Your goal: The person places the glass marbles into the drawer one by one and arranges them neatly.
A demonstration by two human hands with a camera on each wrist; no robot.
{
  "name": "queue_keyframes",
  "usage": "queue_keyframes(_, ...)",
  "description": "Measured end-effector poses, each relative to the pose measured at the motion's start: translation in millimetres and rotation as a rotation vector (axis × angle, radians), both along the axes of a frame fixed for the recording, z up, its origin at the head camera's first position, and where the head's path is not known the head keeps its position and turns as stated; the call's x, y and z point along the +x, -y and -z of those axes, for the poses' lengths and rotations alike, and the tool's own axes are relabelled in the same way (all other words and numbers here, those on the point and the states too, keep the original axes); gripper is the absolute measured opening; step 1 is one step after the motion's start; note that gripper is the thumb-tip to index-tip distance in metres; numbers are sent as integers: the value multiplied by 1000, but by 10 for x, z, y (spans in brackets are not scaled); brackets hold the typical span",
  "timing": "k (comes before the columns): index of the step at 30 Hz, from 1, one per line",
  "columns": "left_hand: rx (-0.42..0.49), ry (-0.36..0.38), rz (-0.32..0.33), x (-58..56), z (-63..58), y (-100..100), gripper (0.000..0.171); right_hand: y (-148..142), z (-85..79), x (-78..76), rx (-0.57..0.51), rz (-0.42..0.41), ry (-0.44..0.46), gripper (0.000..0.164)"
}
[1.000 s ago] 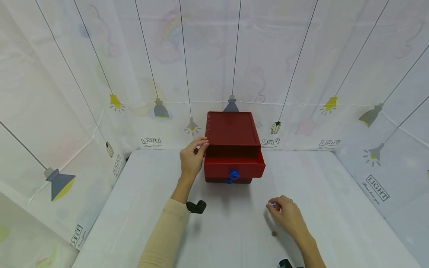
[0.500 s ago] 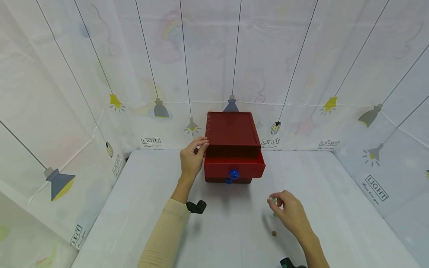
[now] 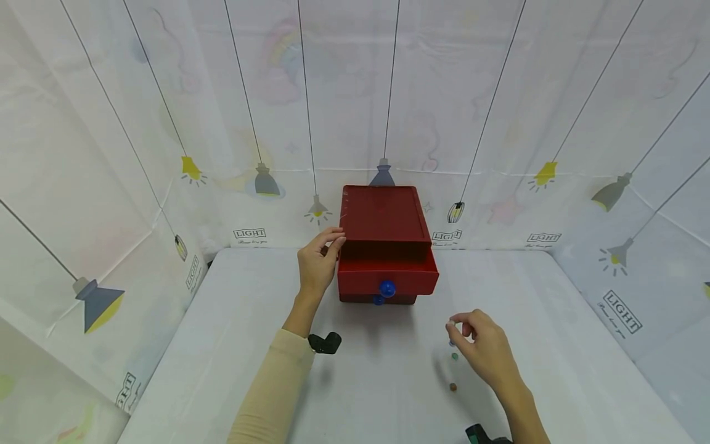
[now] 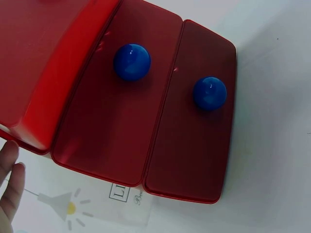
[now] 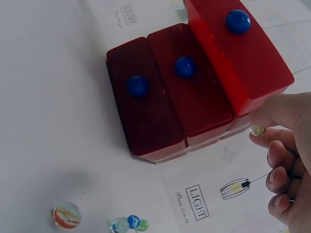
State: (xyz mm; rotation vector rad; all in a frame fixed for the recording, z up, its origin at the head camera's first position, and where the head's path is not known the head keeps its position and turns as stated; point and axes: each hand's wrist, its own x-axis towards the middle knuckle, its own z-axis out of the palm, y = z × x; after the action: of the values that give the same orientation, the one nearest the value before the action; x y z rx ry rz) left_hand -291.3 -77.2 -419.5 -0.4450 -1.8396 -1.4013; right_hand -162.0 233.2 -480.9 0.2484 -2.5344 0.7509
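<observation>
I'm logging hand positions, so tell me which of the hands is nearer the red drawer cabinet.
Left. The left hand is at the left side of the red drawer cabinet; the right hand, pinching a marble, is apart from it, in front and to the right.

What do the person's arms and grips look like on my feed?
The left arm has a long beige sleeve and a black two-lobed wrist piece. The right arm shows no sleeve, just a black piece with green. The left grip and right grip are gloveless.
</observation>
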Motion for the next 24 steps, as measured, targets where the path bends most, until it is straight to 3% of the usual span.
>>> queue_keyframes(7, 4, 28, 5, -164, 163, 54, 12, 14, -78, -15, -16, -31, -117, 16)
queue_keyframes(15, -13, 57, 33, -205, 215, 102, 17, 2, -185, -26, -27, -66, -197, 19)
queue_keyframes(22, 13, 14, 1, 55, -49, -9, 11, -18, -322, -32, -25, -68, -225, 21)
queue_keyframes(24, 18, 13, 3, 56, -49, -13, 11, -14, -353, -39, -27, -64, -214, 21)
